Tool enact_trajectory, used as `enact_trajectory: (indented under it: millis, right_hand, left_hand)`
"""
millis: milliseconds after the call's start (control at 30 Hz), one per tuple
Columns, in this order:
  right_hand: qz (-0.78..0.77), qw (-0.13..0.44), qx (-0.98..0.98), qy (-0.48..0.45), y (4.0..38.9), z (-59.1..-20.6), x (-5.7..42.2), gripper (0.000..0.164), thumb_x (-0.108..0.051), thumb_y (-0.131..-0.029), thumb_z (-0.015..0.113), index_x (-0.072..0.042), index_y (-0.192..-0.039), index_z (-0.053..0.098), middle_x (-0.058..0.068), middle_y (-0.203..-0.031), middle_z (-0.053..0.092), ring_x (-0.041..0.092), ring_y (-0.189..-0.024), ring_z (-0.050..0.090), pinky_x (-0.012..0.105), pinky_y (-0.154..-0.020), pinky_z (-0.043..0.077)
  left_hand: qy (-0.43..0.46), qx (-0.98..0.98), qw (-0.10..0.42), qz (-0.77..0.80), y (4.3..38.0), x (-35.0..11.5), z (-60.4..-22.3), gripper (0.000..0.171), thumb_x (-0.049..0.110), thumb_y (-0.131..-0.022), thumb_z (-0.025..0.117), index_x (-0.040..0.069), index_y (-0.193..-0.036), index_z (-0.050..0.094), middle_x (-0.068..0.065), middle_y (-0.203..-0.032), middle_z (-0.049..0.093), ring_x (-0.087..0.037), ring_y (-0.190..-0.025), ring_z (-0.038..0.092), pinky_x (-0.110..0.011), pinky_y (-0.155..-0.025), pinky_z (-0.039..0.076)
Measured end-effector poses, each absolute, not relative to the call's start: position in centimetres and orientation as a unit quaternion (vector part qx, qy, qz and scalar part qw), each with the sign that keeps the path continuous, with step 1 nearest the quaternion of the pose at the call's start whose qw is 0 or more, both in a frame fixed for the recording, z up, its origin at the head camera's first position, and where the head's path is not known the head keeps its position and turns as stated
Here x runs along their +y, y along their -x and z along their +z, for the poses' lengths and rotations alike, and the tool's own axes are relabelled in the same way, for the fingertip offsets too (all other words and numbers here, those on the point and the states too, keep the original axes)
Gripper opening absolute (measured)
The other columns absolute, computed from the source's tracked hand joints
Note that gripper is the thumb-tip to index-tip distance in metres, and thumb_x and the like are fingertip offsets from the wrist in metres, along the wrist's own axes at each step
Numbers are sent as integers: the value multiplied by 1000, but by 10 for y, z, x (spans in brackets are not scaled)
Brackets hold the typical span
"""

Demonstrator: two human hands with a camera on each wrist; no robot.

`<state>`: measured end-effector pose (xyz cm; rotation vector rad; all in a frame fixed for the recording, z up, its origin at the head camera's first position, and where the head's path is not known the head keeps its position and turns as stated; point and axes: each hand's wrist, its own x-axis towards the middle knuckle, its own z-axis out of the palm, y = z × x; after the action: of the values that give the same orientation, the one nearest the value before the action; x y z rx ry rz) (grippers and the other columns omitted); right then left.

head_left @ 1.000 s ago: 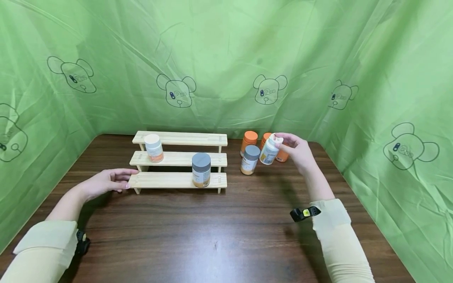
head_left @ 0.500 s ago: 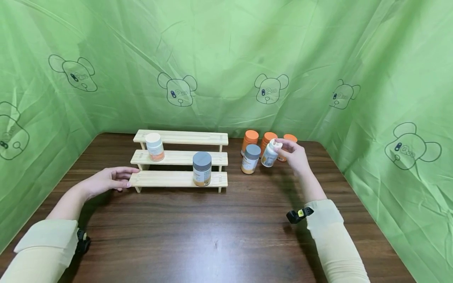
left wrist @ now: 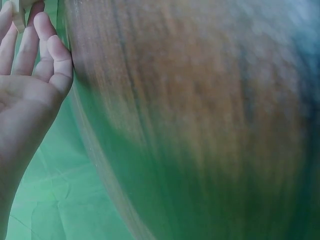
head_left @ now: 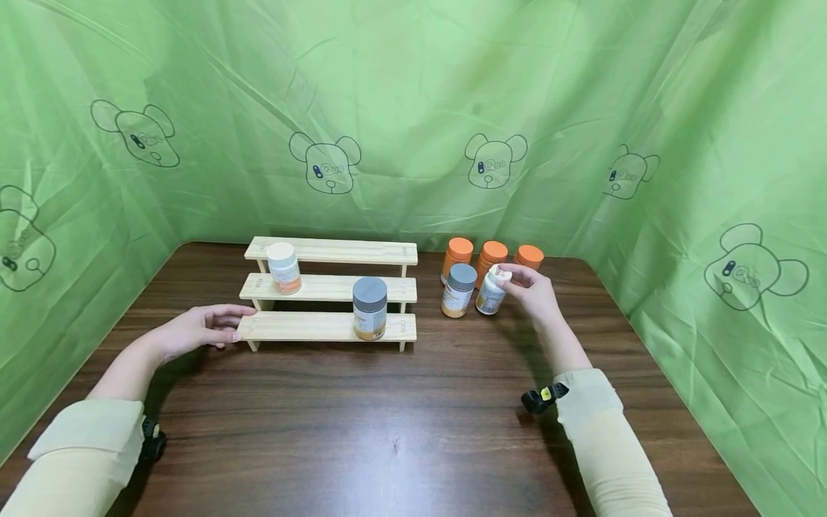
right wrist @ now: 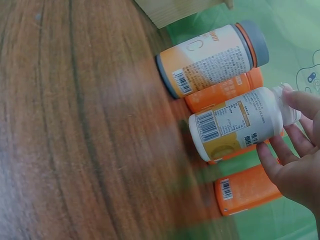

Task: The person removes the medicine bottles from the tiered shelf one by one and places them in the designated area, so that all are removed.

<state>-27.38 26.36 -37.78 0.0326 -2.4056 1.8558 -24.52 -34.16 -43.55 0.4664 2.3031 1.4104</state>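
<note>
My right hand (head_left: 531, 294) pinches the white cap of a white supplement bottle (head_left: 489, 299), whose yellow label and barcode show in the right wrist view. Whether its base touches the table cannot be told. Beside it stands a grey-capped bottle (head_left: 456, 294). Behind are three orange bottles, among them a left one (head_left: 459, 253) and a right one (right wrist: 247, 189). My left hand (head_left: 194, 334) holds the left end of the lowest step of a three-tier wooden rack (head_left: 297, 327); the left wrist view shows the fingertips at the wood.
On the middle step sits a white-capped bottle (head_left: 284, 271), at the left. A large grey-capped jar (head_left: 370, 312) stands at the right of the lowest step. The brown table (head_left: 362, 424) is enclosed by green cloth (head_left: 413, 86) at the back and sides.
My right hand has brought the white bottle forward and down, away from the orange bottles, so the right orange one shows more. The left hand stays at the rack.
</note>
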Motion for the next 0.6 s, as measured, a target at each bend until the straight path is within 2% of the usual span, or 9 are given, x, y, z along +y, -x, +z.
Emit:
enact_trajectory:
  millis: [367, 600]
  right_hand:
    - [614, 48, -788, -10, 276, -386, 265, 44, -8, -86, 68, 6, -126, 55, 20, -122, 57, 15, -104, 54, 16, -79, 48]
    - [607, 53, -793, -14, 286, -399, 270, 44, -12, -85, 70, 0, -125, 58, 17, -121, 60, 8, -101, 56, 16, -79, 48]
  left_hand:
    - [-163, 824, 200, 505, 243, -340, -434, 57, 12, -90, 62, -1, -140, 38, -27, -128, 50, -9, -95, 62, -35, -72, 53]
    - [-165, 823, 196, 508, 243, -341, -435, 56, 11, -90, 62, 0, -140, 39, -28, -128, 50, -8, -95, 62, -35, -72, 53]
